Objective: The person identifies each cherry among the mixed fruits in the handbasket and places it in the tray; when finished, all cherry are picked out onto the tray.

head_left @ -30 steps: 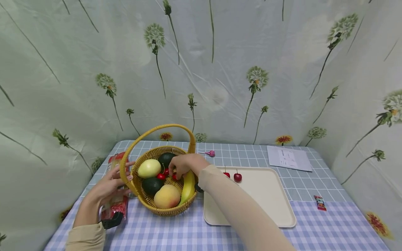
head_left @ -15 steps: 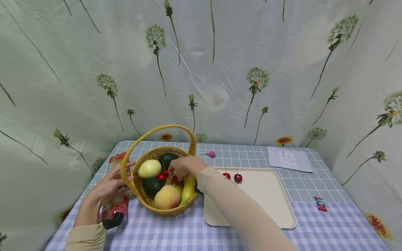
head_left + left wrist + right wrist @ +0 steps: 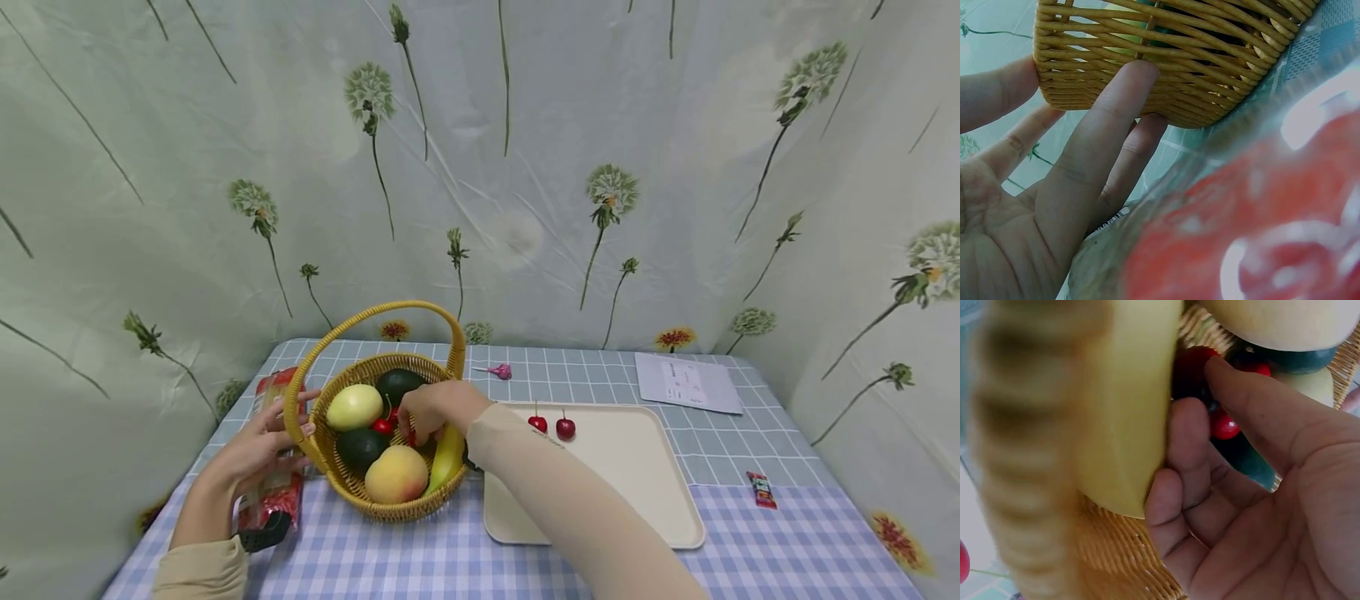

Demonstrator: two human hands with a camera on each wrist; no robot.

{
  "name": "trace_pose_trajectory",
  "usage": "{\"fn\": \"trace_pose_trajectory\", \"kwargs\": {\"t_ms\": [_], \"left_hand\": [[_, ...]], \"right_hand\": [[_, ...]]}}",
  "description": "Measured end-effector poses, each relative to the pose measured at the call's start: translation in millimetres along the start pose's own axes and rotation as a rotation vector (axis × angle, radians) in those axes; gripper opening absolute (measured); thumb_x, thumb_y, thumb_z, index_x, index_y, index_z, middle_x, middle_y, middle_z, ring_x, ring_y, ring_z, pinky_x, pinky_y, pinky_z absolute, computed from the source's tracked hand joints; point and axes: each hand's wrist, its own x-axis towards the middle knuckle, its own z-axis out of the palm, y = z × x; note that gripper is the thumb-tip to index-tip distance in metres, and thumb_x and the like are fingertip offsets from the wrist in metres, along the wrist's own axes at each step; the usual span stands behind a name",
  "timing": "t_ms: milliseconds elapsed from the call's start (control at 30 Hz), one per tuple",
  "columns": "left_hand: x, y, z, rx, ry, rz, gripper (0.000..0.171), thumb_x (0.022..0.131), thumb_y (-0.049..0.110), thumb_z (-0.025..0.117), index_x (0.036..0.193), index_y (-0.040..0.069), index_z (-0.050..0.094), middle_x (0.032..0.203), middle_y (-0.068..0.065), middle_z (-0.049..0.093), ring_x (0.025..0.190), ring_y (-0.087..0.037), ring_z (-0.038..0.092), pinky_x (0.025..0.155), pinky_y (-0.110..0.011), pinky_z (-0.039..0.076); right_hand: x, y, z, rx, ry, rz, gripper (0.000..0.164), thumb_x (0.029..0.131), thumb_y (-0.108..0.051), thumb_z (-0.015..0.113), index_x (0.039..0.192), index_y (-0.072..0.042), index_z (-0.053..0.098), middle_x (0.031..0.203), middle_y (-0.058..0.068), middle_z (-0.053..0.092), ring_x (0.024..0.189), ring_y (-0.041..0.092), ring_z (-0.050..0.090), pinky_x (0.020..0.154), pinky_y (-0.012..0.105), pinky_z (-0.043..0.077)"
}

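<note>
While stretched out over the rim of the wicker basket (image 3: pixel 397 511), pinched a red cherry (image 3: pixel 1193 370) inside it between the thumb and curled fingers of the right hand (image 3: pixel 433 407), just beside the banana (image 3: pixel 447 460). Around that grip, saw more red cherries (image 3: pixel 383 427), a peach (image 3: pixel 396 476) at the near side, a pale green fruit (image 3: pixel 355 407) and two dark green fruits (image 3: pixel 362 450).

Touched the basket's outer left side with the spread, nearly straight fingers of the left hand (image 3: pixel 258 447), gripping nothing. Beside that wrist, found a partly see-through red bag (image 3: pixel 279 492), impossible to read.

Right of the basket, beneath the right sleeve (image 3: pixel 555 475), noted a cream tray (image 3: pixel 622 475) carrying two cherries (image 3: pixel 566 429), stems up. Farther across the checked counter (image 3: pixel 420 562), spotted a pink lollipop (image 3: pixel 501 372) beyond the tray's far left corner, a pale flat packet (image 3: pixel 708 387) with a printed label (image 3: pixel 684 381) too small to make out, and, nearer the right edge, a small bright wrapper (image 3: pixel 762 490), likewise illegible.
</note>
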Motion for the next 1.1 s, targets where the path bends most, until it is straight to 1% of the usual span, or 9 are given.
{"fn": "trace_pose_trajectory", "kwargs": {"t_ms": [200,333,433,533,633,733,900,967,1100], "left_hand": [[1.4,2.3,-0.8,0.013,0.007,0.002,0.065,0.110,0.018,0.062,0.168,0.017,0.032,0.132,-0.014,0.056,0.108,-0.013,0.069,0.088,-0.039,0.065],[1.8,3.2,-0.8,0.008,0.004,0.003,0.065,0.110,0.018,0.062,0.168,0.018,0.033,0.137,-0.018,0.054,0.109,-0.012,0.068,0.088,-0.039,0.065],[0.8,2.4,-0.2,0.003,0.004,-0.003,0.064,0.110,0.018,0.062,0.168,0.019,0.034,0.140,-0.021,0.051,0.109,-0.012,0.068,0.089,-0.038,0.065],[-0.5,1.2,0.5,0.003,0.008,-0.008,0.065,0.110,0.018,0.062,0.168,0.019,0.033,0.141,-0.021,0.050,0.109,-0.012,0.067,0.089,-0.039,0.065],[-1.6,0.3,0.5,0.006,0.014,-0.011,0.066,0.109,0.018,0.063,0.168,0.017,0.033,0.140,-0.020,0.053,0.109,-0.013,0.068,0.089,-0.039,0.065],[-1.8,-0.1,-0.3,0.005,0.016,-0.008,0.065,0.109,0.018,0.063,0.167,0.017,0.033,0.138,-0.017,0.056,0.109,-0.012,0.069,0.089,-0.038,0.065],[-1.1,0.5,-0.7,-0.006,0.007,0.004,0.064,0.110,0.017,0.062,0.167,0.016,0.034,0.135,-0.013,0.058,0.109,-0.013,0.070,0.090,-0.037,0.065],[-1.3,0.3,-0.1,-0.008,0.007,0.005,0.064,0.109,0.016,0.062,0.167,0.015,0.033,0.134,-0.012,0.059,0.109,-0.013,0.070,0.090,-0.037,0.065],[-2.8,0.4,0.2,-0.008,0.011,0.007,0.065,0.109,0.017,0.062,0.167,0.015,0.033,0.134,-0.010,0.059,0.110,-0.012,0.069,0.090,-0.037,0.065]], "right_hand": [[2.2,-0.7,1.0,-0.026,-0.010,0.008,0.015,0.099,-0.012,0.076,0.107,-0.024,0.075,0.106,-0.001,0.067,0.080,0.014,0.062,0.068,0.026,0.052],[-1.1,-3.1,0.6,-0.028,0.004,0.032,0.017,0.099,-0.010,0.076,0.107,-0.025,0.074,0.105,-0.002,0.066,0.082,0.014,0.062,0.069,0.027,0.053],[-3.1,-4.7,1.9,-0.040,0.019,0.036,0.016,0.097,-0.010,0.078,0.102,-0.024,0.074,0.102,-0.003,0.067,0.081,0.013,0.063,0.069,0.027,0.053],[-3.3,-4.8,3.7,-0.070,0.033,0.018,0.015,0.095,-0.009,0.080,0.096,-0.023,0.073,0.098,-0.004,0.067,0.080,0.012,0.062,0.068,0.026,0.053],[-1.4,-3.3,5.1,-0.093,0.035,-0.014,0.014,0.094,-0.009,0.080,0.091,-0.021,0.074,0.094,-0.005,0.068,0.078,0.011,0.060,0.067,0.024,0.052],[0.5,-1.7,5.7,-0.110,0.043,-0.031,0.014,0.092,-0.011,0.082,0.090,-0.023,0.074,0.094,-0.007,0.068,0.079,0.010,0.059,0.068,0.025,0.051],[0.7,-0.2,4.7,-0.087,0.028,-0.067,0.014,0.095,-0.019,0.081,0.106,-0.024,0.075,0.105,-0.004,0.067,0.082,0.012,0.063,0.072,0.026,0.053],[0.0,-0.6,2.6,-0.091,0.014,-0.098,0.016,0.097,-0.022,0.080,0.113,-0.025,0.076,0.112,-0.004,0.068,0.089,0.013,0.063,0.078,0.026,0.052],[-3.3,-1.0,-4.5,-0.163,0.032,-0.172,0.015,0.101,-0.026,0.076,0.116,-0.026,0.079,0.120,-0.007,0.070,0.101,0.013,0.056,0.086,0.025,0.048]]}}
